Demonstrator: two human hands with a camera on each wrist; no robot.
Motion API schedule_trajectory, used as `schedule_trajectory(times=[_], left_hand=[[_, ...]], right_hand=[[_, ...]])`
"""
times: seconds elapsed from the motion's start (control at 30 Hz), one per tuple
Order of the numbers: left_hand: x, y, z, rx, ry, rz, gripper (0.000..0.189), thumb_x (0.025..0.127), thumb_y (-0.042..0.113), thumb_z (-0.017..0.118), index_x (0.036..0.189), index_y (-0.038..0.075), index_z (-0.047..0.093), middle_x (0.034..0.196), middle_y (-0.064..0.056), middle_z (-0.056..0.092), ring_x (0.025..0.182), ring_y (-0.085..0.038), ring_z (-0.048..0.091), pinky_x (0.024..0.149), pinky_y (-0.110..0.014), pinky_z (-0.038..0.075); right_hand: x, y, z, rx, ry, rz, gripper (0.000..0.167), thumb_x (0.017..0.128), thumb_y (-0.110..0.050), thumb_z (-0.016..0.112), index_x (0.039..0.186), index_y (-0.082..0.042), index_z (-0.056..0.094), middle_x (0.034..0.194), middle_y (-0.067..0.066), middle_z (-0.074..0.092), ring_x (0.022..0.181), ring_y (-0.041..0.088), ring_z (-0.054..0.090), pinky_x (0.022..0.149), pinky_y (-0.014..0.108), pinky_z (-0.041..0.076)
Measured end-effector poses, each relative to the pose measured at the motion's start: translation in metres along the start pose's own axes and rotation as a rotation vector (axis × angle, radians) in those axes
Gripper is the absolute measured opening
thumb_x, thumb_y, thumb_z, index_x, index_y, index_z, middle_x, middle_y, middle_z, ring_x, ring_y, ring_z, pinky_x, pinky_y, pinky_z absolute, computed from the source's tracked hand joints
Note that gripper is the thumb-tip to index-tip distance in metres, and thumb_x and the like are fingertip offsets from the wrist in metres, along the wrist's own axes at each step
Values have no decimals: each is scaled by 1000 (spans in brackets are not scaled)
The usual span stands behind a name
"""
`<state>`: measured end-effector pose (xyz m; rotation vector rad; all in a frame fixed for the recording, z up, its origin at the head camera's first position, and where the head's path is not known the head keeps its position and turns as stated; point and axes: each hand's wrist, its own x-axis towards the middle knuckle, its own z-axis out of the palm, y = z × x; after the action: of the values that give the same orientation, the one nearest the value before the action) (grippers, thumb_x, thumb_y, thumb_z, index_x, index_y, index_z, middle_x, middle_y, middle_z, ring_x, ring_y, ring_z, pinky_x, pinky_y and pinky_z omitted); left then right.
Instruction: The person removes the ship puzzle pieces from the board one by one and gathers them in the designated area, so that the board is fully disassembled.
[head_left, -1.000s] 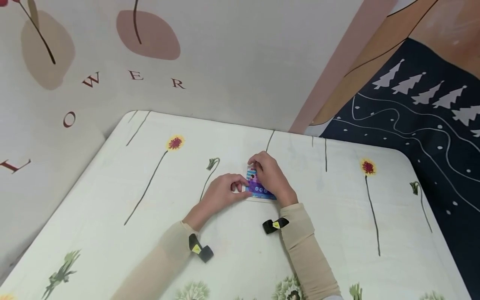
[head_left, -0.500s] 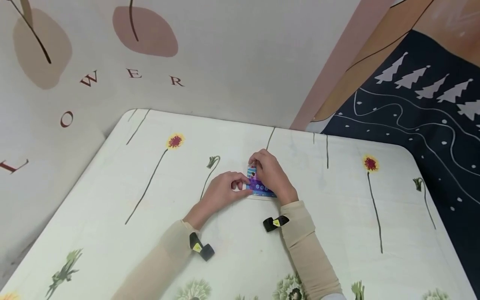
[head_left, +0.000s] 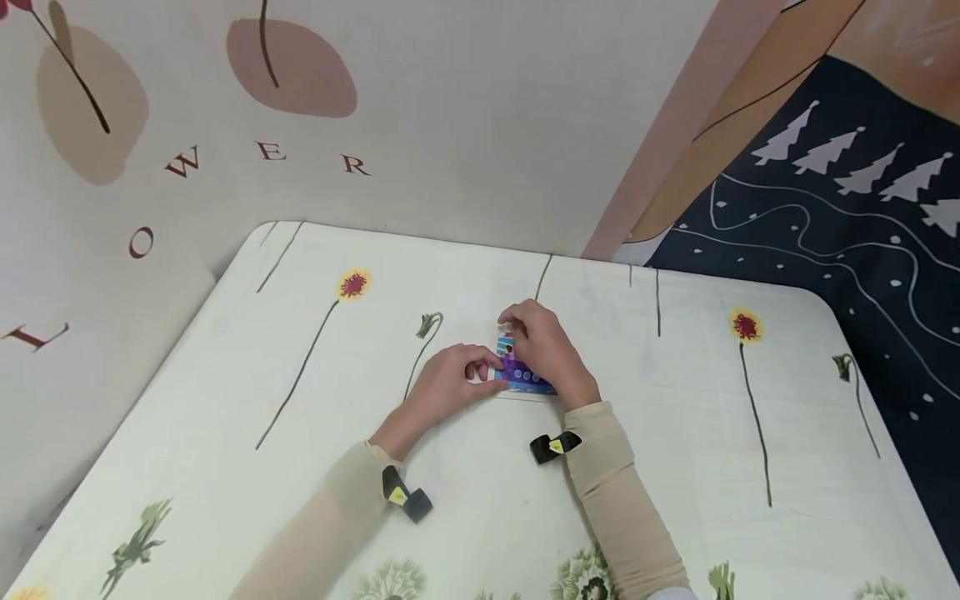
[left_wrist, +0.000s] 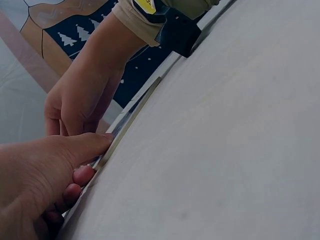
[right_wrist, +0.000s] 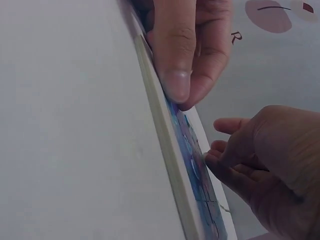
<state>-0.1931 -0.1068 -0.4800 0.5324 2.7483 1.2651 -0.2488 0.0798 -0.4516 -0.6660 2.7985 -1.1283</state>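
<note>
A small flat jigsaw puzzle (head_left: 525, 377) with a purple and blue boat picture lies on the table. Seams between its pieces show in the right wrist view, inside a pale, thick-edged board (right_wrist: 167, 150). At its left end, my left hand (head_left: 442, 387) pinches the board's near corner, thumb above and curled fingers at the edge. My right hand (head_left: 547, 346) reaches over the right part with bent fingers, tips down at the picture's upper area. It covers much of the boat. Whether those fingertips grip a loose piece or only touch the surface is hidden.
A white cloth (head_left: 480, 500) printed with flowers covers the table. Behind the table's far edge stands a pale wall (head_left: 465, 125) with letters and shapes. A dark panel with white trees (head_left: 840, 217) is at the right. Each wrist wears a black camera (head_left: 555, 447).
Both hands keep nearly the same place at the puzzle. The head view has shifted slightly. No piece is seen to change place.
</note>
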Motion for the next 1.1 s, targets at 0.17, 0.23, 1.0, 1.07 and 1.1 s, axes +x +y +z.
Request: schedule_trajectory(times=[0.17,0.23,1.0,1.07,1.1], left_hand=[[0,0,0,-2,2,2,16,87,32,85,99,22,79,78,13,60,72,-10,54,65,-27,46],[0,0,0,-5,4,5,16,87,31,85,98,23,79,78,13,60,72,-10,54,64,-27,46],[1,0,0,4,1,0,16,88,33,84,98,23,78,79,13,60,73,-10,53,65,-28,45],[1,0,0,6,1,4,16,87,33,84,98,23,78,79,13,60,73,-10,53,65,-27,45],[1,-1,0,7,1,4,16,87,33,85,98,23,78,79,13,60,73,-10,53,65,-27,45]], right_hand=[[-1,-3,-4,-68,-39,-12,27,95,10,54,110,0,73,107,13,64,95,25,62,92,38,57],[-1,-5,-4,-88,-56,-32,25,92,11,57,108,-1,72,107,12,63,94,24,62,89,37,56],[0,1,-6,41,-127,-30,20,89,9,63,106,-1,69,106,14,58,103,30,65,96,42,56],[0,2,-6,51,-125,-21,20,89,9,63,105,-2,69,106,14,58,103,30,65,95,42,56],[0,2,-6,58,-125,-18,20,90,9,63,105,-2,70,106,13,59,102,29,65,94,41,57]])
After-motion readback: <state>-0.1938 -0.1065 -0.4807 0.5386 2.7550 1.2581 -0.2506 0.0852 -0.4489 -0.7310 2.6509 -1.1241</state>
